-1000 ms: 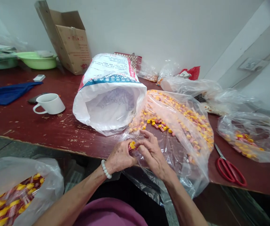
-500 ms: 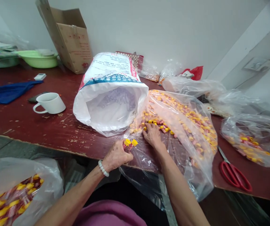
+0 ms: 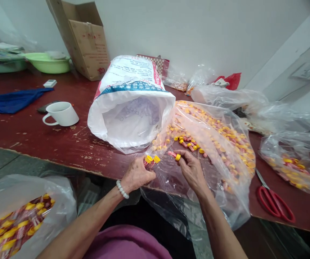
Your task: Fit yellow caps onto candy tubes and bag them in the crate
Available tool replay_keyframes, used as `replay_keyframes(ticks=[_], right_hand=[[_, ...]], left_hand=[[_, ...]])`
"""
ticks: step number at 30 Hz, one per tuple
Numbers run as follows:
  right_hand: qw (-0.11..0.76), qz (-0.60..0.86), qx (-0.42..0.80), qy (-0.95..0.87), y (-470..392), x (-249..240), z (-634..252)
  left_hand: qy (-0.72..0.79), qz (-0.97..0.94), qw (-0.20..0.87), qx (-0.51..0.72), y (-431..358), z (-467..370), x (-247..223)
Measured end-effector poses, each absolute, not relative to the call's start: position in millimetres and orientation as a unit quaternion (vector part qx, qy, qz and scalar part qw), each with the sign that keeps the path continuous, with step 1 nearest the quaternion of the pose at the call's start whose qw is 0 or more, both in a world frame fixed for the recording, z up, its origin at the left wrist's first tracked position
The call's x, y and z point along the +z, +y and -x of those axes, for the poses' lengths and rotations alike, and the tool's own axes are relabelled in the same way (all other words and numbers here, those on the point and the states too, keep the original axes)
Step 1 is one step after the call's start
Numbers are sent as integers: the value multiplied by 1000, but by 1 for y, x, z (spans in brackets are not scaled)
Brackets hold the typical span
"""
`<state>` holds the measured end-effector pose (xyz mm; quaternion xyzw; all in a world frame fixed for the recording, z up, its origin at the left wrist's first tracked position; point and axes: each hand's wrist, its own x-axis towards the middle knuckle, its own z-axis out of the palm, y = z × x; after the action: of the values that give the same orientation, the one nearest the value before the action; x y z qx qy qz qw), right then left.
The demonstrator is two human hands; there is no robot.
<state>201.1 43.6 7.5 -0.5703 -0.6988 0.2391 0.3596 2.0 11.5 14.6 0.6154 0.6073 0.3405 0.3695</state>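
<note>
My left hand (image 3: 135, 175), with a white bead bracelet at the wrist, is closed around two small red-patterned tubes with yellow caps (image 3: 152, 159), caps pointing up. Just to the right, my right hand (image 3: 194, 173) pinches one more yellow-capped tube (image 3: 173, 154) by its cap, its pinkish-red body pointing left. Behind that hand, loose tubes (image 3: 189, 144) lie at the mouth of a clear plastic bag (image 3: 211, 124) full of the same kind. A white woven sack (image 3: 111, 138) lies open toward me, with clear items inside that I cannot make out well.
A white mug (image 3: 62, 114) and a blue cloth (image 3: 14, 101) are on the left. Red-handled scissors (image 3: 275, 201) lie at the right edge beside another bag of tubes (image 3: 295, 167). Below the table at left sits a large bag of capped tubes (image 3: 17, 226). A cardboard box (image 3: 90, 50) stands behind.
My right hand has drawn back from the pile toward my left hand and now holds one tube. My left hand keeps its two tubes. The view has shifted slightly.
</note>
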Motion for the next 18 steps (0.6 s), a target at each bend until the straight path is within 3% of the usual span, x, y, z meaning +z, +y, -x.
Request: replay_keyframes(ticks=[3,6,18], right_hand=[[358,454,270,-770,13,35,-191],[346,384,213,-829,0,52,-184],[284,363,164,-872,-5,63,-183]], left_hand=[[604,-640,338,332,9,-6,20],[603,-659,314,320,6,-11,23],[573,-680,333,314,-1,-14,29]])
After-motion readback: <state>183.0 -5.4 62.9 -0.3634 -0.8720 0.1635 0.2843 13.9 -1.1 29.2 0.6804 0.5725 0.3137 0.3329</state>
